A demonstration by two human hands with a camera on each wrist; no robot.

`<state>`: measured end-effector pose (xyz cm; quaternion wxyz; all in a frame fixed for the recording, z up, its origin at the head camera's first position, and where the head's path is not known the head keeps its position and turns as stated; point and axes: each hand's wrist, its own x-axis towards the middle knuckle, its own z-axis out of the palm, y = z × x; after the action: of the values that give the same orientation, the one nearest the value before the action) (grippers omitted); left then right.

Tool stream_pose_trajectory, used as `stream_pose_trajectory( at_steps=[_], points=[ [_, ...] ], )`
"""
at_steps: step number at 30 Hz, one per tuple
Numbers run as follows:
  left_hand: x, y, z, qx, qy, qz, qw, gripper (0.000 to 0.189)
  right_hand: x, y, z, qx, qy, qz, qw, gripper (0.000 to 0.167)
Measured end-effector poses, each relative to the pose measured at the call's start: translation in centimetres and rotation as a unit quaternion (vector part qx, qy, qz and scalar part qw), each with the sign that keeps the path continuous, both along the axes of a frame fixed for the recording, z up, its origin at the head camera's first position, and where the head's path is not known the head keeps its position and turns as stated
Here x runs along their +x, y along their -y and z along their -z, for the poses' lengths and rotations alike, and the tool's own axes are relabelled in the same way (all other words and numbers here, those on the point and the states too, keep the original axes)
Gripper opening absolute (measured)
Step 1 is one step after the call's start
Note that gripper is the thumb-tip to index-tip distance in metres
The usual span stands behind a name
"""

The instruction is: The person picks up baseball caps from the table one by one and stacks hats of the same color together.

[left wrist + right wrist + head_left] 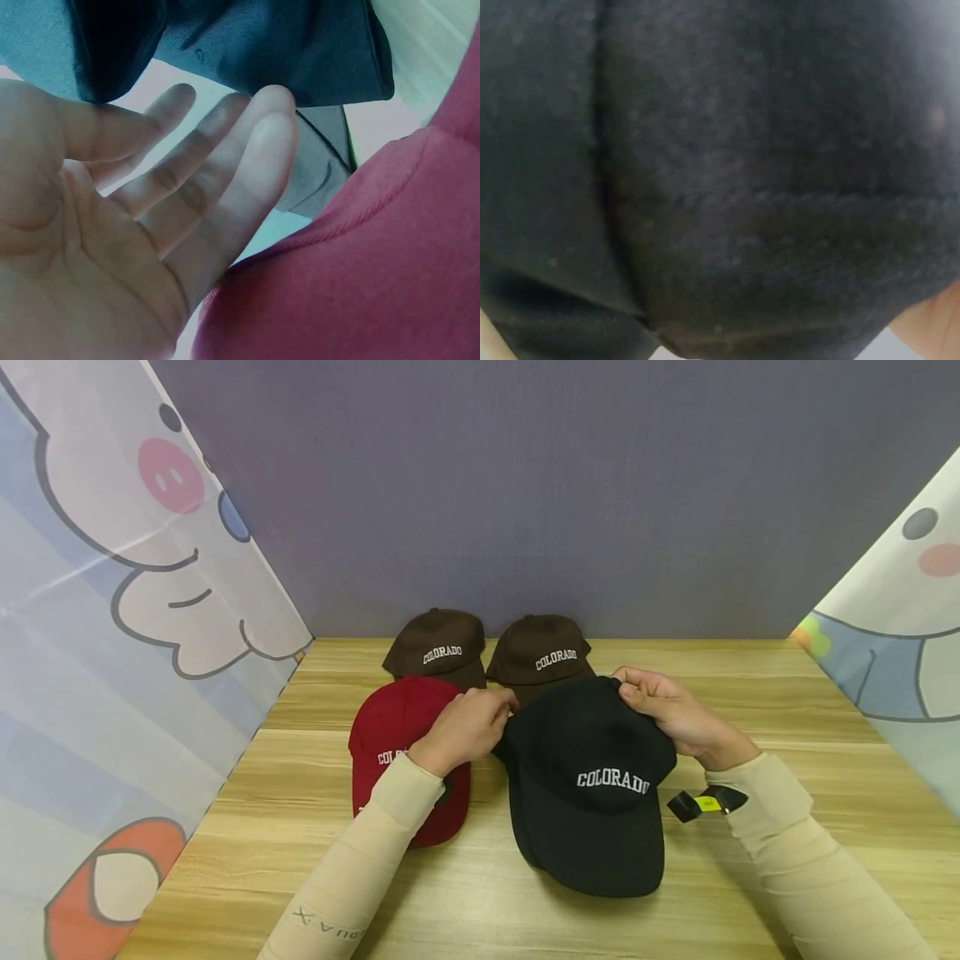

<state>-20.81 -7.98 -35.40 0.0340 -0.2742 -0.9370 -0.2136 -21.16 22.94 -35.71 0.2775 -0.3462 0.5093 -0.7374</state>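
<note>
A black cap point(592, 785) with white COLORADO lettering is tilted with its brim toward me. My right hand point(671, 710) grips its upper right side, thumb on the outside of the crown. Dark cloth of this cap fills most of the right wrist view. At the cap's left edge is my left hand point(472, 727); in the left wrist view its fingers point(259, 157) are extended, fingertips right at the dark cloth edge. Under the left forearm lies a red cap point(382, 718), partly hidden by that hand.
Two brown caps point(442, 639) point(543, 647), also lettered COLORADO, sit side by side at the back of the wooden table point(300, 827). Behind them rises a grey panel point(525, 502). Cartoon-printed sheets point(90, 635) flank the table. A black strap with a yellow tag point(707, 803) hangs at the right wrist.
</note>
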Motion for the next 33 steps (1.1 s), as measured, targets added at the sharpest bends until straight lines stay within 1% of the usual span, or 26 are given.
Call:
stream_pose_trajectory(
  at_steps=[2,5,9,11,14,16,21,25,29,33],
  points=[
    [0.01,-0.08,-0.01,0.002,-0.001,0.004,1.0000,0.025,-0.07,0.02,0.10,-0.002,0.002,-0.001,1.0000,0.027],
    [0.10,-0.16,-0.10,0.020,0.005,0.019,0.9996,0.023,-0.12,0.15,0.28,-0.003,0.007,0.002,1.0000,0.026],
    [0.24,-0.22,-0.29,0.062,0.028,0.057,0.9961,0.031,-0.17,0.37,0.58,0.003,0.006,0.006,1.0000,0.024],
    [0.25,-0.23,-0.33,0.075,0.038,0.077,0.9935,0.032,-0.19,0.47,0.71,0.008,0.005,0.009,0.9999,0.024],
    [0.18,-0.20,-0.27,0.079,0.046,0.100,0.9908,0.032,-0.16,0.59,0.76,0.015,0.004,0.014,0.9998,0.025],
    [0.13,-0.19,-0.28,0.070,0.044,0.107,0.9908,0.033,-0.10,0.68,0.71,0.018,0.005,0.016,0.9997,0.026],
    [0.12,-0.20,-0.45,0.046,0.042,0.109,0.9921,0.036,0.09,0.77,0.61,0.030,0.004,0.017,0.9994,0.026],
    [0.21,-0.27,-0.59,0.021,0.045,0.097,0.9941,0.034,0.17,0.75,0.56,0.050,0.000,0.031,0.9982,0.026],
    [0.31,-0.31,-0.62,-0.006,0.047,0.081,0.9956,0.030,0.14,0.73,0.60,0.090,-0.012,0.066,0.9937,0.025],
    [0.31,-0.24,-0.43,-0.018,0.048,0.072,0.9961,0.024,0.14,0.82,0.68,0.140,-0.033,0.113,0.9831,0.024]
  ],
)
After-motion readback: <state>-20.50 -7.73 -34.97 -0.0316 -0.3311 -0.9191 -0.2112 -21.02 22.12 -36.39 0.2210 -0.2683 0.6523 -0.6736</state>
